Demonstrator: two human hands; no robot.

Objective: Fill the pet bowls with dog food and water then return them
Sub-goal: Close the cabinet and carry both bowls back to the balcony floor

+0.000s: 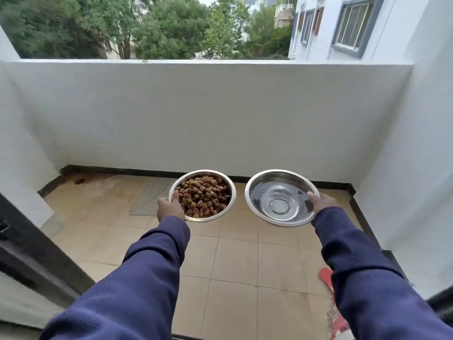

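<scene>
Over balcony tiles, left hand (169, 206) holding kibble bowl (202, 195), right hand (320, 201) apparently water bowl (281, 198)

This is a small balcony of a home, in an apartment building. A white parapet wall (201, 114) closes it on the far side and serves as the landmark. Below the wall lies a floor of beige tiles (240, 261) with a dark skirting (137, 171) along the wall's foot. A grey mat (149, 197) lies on the tiles near the wall. Above and beyond the wall stand green trees (157, 30), and to the right of them a pale neighbouring building (318, 30) with barred windows (354, 24). Nearest the camera, opposite the wall, a black door frame (36, 256) marks the threshold.
</scene>
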